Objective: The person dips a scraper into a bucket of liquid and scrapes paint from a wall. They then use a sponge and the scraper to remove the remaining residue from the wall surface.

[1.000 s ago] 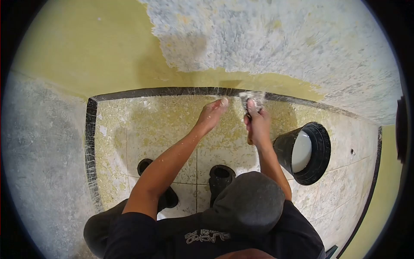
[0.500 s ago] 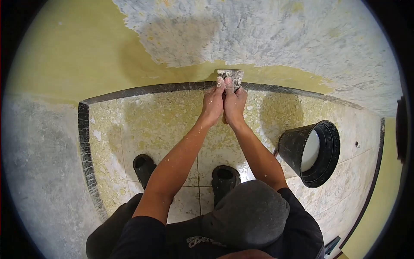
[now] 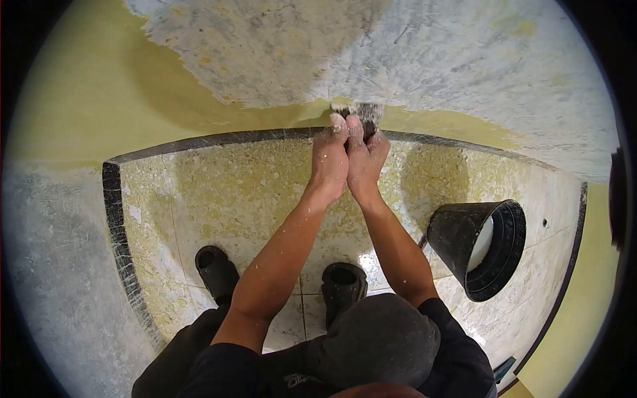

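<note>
Both hands grip a scraper (image 3: 370, 114), its wide blade dusted with pale flakes and pressed to the lower wall. My left hand (image 3: 330, 162) is closed round the handle, thumb pointing up towards the blade. Against it, my right hand (image 3: 364, 162) is closed on the same tool, its thumb also raised; the handle is hidden between them. The blade meets the ragged border between yellow paint (image 3: 265, 118) and the stripped grey-white wall (image 3: 279, 56). Flakes and dust cling to both thumbs.
Right of my arms, a black bucket (image 3: 451, 242) with whitish contents stands on the tiled floor (image 3: 312, 265). Paint chips cover the floor along the dark baseboard (image 3: 232, 138). My dark shoes (image 3: 215, 268) are below, and a grey side wall (image 3: 56, 245) rises at left.
The scraper has shifted slightly up and right, onto the paint border. The handle end that showed below my hands is now hidden. The view has tilted a little.
</note>
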`<state>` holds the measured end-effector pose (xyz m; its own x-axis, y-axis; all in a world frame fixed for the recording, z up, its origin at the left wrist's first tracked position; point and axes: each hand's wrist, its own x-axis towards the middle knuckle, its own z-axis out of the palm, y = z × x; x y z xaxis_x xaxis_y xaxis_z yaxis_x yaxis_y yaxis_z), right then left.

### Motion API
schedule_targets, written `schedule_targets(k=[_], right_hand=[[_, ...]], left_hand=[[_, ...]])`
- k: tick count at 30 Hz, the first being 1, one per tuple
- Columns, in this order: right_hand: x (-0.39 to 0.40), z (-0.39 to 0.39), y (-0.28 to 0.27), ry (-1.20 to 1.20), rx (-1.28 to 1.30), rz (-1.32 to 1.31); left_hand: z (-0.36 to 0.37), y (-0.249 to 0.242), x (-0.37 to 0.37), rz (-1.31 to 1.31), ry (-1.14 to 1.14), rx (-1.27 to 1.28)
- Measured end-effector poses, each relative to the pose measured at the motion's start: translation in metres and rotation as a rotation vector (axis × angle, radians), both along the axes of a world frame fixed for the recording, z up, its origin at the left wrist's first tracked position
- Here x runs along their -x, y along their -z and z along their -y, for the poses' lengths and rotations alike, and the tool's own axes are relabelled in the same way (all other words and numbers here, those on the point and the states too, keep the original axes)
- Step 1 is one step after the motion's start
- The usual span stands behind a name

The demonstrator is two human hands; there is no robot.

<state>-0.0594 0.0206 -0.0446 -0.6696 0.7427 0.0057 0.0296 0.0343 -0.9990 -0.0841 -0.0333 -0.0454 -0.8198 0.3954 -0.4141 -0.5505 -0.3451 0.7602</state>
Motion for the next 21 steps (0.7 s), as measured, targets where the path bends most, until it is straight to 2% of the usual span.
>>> schedule_targets(k=[3, 5, 7, 8, 13, 15, 16, 17, 19, 20, 21], right_hand=[[0.006, 0.006, -0.017, -0.059, 0.101, -0.052], [0.004, 0.011, 0.002, -0.06, 0.106, -0.035], [-0.003, 0.024, 0.012, 0.034, 0.3, 0.1], [-0.002, 0.026, 0.017, 0.04, 0.268, 0.108], [-0.005, 0.017, -0.003, -0.075, 0.315, 0.118], [-0.004, 0.024, -0.007, -0.019, 0.369, 0.067], [-0.008, 0.024, -0.007, -0.051, 0.24, 0.046], [-0.016, 0.022, -0.009, -0.052, 0.247, 0.062], [-0.026, 0.008, -0.015, -0.31, 0.369, 0.216], [-0.034, -0.003, -0.004, -0.436, 0.525, 0.162], [-0.042, -0.007, -0.011, -0.438, 0.52, 0.15]], left_hand=[[0.009, -0.012, 0.003, -0.027, -0.016, -0.019], [0.015, -0.009, 0.003, -0.077, 0.01, 0.041], [0.022, -0.003, -0.001, 0.082, 0.088, 0.291], [0.024, -0.003, -0.004, 0.056, 0.093, 0.336], [0.022, -0.003, 0.0, 0.056, 0.095, 0.158], [0.02, -0.01, -0.002, -0.042, 0.025, 0.288], [0.019, -0.009, -0.003, -0.065, -0.022, 0.289], [0.026, -0.008, -0.008, -0.05, -0.022, 0.295], [0.037, -0.015, -0.005, -0.083, 0.177, 0.247], [0.035, -0.014, -0.013, -0.065, 0.141, 0.27], [0.036, -0.011, -0.015, -0.078, 0.14, 0.268]])
